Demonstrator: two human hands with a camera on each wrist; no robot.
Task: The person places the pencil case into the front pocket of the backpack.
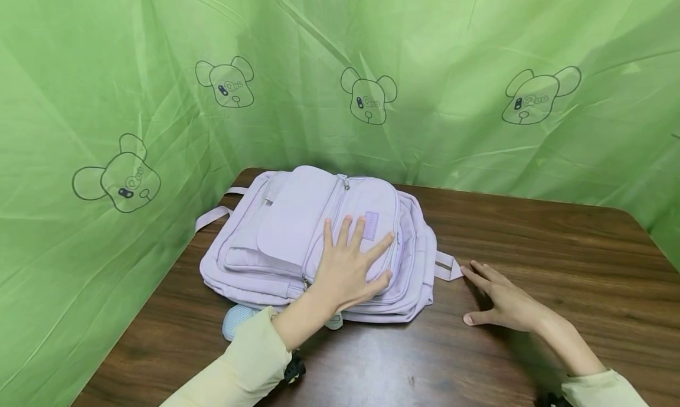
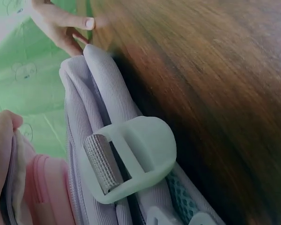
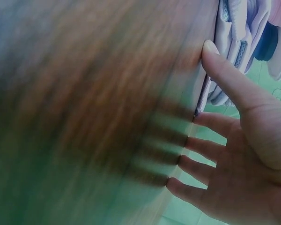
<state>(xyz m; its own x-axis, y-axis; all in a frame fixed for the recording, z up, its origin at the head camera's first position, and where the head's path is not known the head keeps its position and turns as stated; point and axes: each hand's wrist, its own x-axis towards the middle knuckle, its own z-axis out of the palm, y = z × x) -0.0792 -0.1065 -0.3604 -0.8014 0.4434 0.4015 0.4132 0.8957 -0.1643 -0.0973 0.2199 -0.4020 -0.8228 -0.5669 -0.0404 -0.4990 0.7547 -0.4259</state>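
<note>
A lilac backpack (image 1: 287, 224) lies front side up on the brown wooden table, its flap pocket to the left. My left hand (image 1: 345, 271) rests with fingers spread on its front pocket, beside a small stitched label (image 1: 370, 225). My right hand (image 1: 504, 300) is to the right of the backpack, fingertips on the tabletop and thumb apart. Its index finger is at the tip of the webbing loop (image 1: 448, 266); I cannot tell whether it touches it. In the left wrist view, a pale plastic strap buckle (image 2: 140, 157) hangs at the backpack's near side.
Two straps (image 1: 212, 217) stick out at the backpack's left end. A light blue mesh piece (image 1: 236, 319) shows under its near left edge. Green curtains (image 1: 435, 41) printed with bear heads hang behind and left of the table (image 1: 574, 247).
</note>
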